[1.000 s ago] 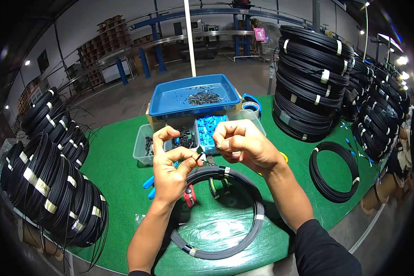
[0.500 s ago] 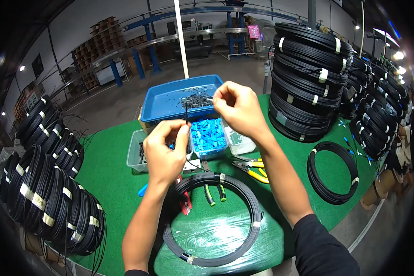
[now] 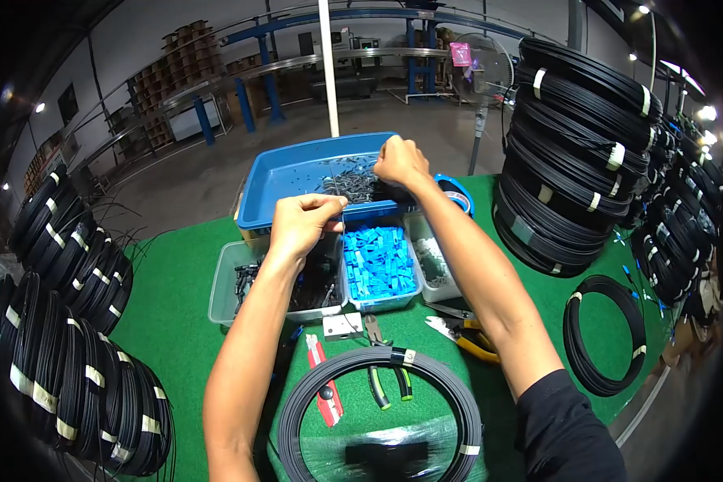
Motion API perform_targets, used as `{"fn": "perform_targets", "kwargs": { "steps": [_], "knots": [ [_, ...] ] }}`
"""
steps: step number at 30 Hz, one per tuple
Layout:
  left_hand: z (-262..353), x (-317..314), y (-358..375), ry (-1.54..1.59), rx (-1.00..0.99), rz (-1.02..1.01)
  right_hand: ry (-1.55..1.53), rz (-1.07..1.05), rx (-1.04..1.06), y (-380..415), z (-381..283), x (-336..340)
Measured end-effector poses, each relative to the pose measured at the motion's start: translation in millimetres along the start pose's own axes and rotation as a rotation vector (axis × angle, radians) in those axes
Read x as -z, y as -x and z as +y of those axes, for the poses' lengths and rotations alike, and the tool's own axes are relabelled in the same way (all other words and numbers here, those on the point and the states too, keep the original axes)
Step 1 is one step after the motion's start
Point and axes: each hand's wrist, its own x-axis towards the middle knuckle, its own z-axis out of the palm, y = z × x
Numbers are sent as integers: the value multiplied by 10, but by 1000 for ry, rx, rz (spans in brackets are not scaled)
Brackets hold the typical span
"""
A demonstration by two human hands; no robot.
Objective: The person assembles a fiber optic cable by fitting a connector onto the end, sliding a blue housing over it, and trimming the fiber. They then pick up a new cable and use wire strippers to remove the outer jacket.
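Observation:
My left hand (image 3: 304, 221) is raised over the small bins, its fingers pinched on the thin black end of a cable. My right hand (image 3: 400, 161) reaches further back into the blue tray (image 3: 285, 178). Its fingertips are bunched down on a pile of small black parts (image 3: 352, 186), and whether they hold one is hidden. Below my arms a coil of black cable (image 3: 456, 384) lies on the green mat (image 3: 181, 321), bound with white tape.
In front of the tray stand a bin of blue connectors (image 3: 380, 265) and a clear bin of black parts (image 3: 245, 283). Yellow pliers (image 3: 467, 335), green-handled pliers (image 3: 387, 384) and a red cutter (image 3: 326, 395) lie by the coil. Stacks of black coils (image 3: 574, 153) flank both sides.
My right hand has gone from the cable end back into the blue tray's pile of parts. My left hand has stayed pinched and shifted a little toward the tray. The view has moved closer.

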Motion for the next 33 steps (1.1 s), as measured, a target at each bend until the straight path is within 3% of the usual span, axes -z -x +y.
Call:
{"fn": "perform_targets", "kwargs": {
  "steps": [6, 9, 14, 20, 24, 29, 33],
  "knots": [
    [136, 19, 561, 126, -42, 71, -365, 40, 159, 289, 163, 336],
    [309, -12, 1013, 65, -170, 104, -657, 22, 383, 734, 145, 544],
    [520, -144, 1757, 1, -376, 212, -1046, -234, 475, 2006, -188, 1012],
    [530, -249, 2164, -59, -445, 290, -1027, -157, 607, 2644, -402, 1197],
    [482, -245, 2226, -120, -518, 290, -1063, -177, 545, 2729, -430, 1189],
    [624, -138, 2233, -246, -631, 262, -1124, -307, 541, 2711, -365, 1107],
    [751, 215, 2236, -103, -614, 186, -1210, -659, 536, 2754, -328, 1051]
  ]
}}
